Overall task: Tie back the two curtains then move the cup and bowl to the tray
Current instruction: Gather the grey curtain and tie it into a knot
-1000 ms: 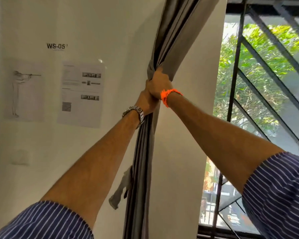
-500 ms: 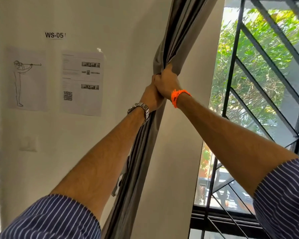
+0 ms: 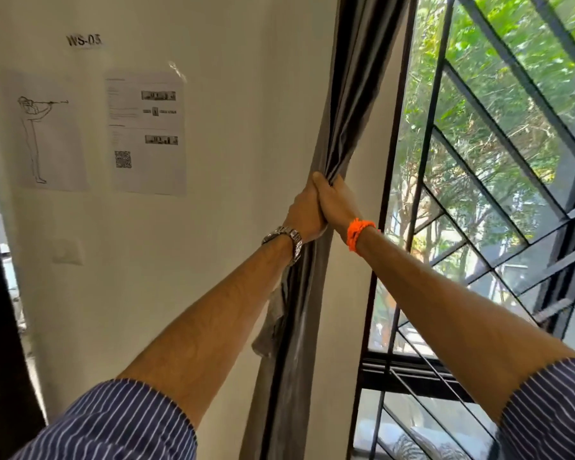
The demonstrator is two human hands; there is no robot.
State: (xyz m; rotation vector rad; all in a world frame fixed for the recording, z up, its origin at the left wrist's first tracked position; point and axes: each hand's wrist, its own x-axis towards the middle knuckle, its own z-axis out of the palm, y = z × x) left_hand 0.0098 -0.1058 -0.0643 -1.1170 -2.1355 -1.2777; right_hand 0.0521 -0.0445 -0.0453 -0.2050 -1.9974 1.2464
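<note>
Curtain bunched between left hand and right hand, both clenched around it, touching.

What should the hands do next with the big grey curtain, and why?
Probably keep one hand's grip on the bunch and reach the other for the pale tie strip hanging beside it. Both the left hand and right hand squeeze the grey curtain into a bundle beside the window, but nothing is wrapped round it yet.
</note>
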